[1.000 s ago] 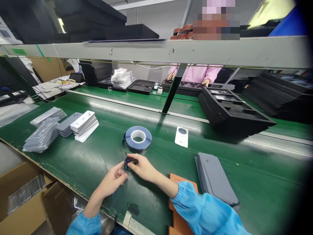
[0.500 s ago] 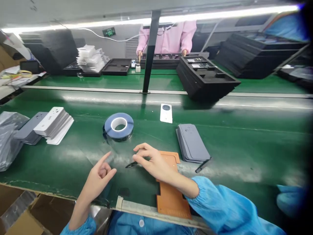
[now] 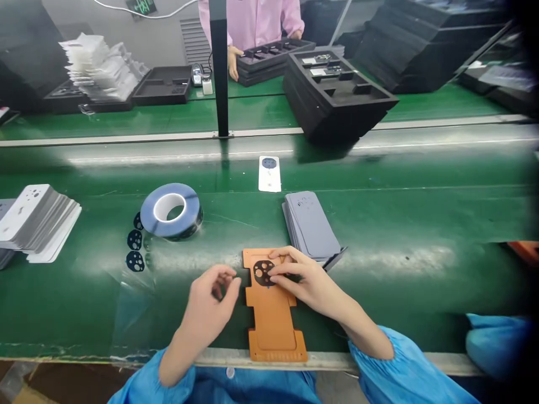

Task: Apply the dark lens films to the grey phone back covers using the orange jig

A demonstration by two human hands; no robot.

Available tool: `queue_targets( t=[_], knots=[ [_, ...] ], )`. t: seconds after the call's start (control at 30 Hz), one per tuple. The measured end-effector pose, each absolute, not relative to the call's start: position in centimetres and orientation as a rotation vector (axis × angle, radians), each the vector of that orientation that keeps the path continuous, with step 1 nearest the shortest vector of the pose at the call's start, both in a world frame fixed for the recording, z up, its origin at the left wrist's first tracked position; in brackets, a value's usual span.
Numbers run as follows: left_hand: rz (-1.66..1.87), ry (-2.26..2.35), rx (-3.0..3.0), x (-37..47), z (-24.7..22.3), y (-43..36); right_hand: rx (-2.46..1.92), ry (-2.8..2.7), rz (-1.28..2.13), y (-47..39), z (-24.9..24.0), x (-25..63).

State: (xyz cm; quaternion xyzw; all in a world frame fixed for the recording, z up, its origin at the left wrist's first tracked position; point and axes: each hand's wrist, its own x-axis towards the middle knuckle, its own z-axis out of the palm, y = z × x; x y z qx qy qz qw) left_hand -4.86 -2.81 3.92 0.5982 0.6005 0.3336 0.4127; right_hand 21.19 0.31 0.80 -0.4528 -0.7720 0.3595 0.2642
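My right hand point(image 3: 309, 280) pinches the right edge of a black perforated adhesive piece point(image 3: 261, 272), rounded and with several holes. The piece is over the upper part of an orange fixture plate point(image 3: 273, 320) at the table's front edge; whether it lies flat there I cannot tell. Left of the plate hovers my left hand point(image 3: 208, 306), loosely curled, thumb and forefinger slightly apart with nothing visible between them. A blue tape roll point(image 3: 170, 210) lies farther left, its clear strip carrying several similar black pieces point(image 3: 135, 261).
Grey phone-shaped plates point(image 3: 314, 224) are stacked beyond my right hand, with a dark strip point(image 3: 336, 258) at their near end. White plates point(image 3: 36, 219) form a stack at left. One white plate point(image 3: 269, 177) lies farther back. Past a black post point(image 3: 219, 73), a co-worker in pink handles black trays point(image 3: 269, 59).
My right hand has brought the black piece over the orange plate, which now stands straighter. My left hand has moved right and curled its pointing finger. The view has shifted; the co-worker's tray has tilted.
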Motion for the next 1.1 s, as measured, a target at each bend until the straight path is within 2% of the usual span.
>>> queue_targets(
  t=[0.17,1.1],
  knots=[
    [0.624,1.441,1.383,-1.7,1.4,-0.1,-1.193,-2.109,0.946,0.5,0.4,21.6],
    [0.575,1.564,1.433,-1.0,0.6,0.1,-1.154,-1.948,0.869,-0.4,0.4,22.3]
  ],
)
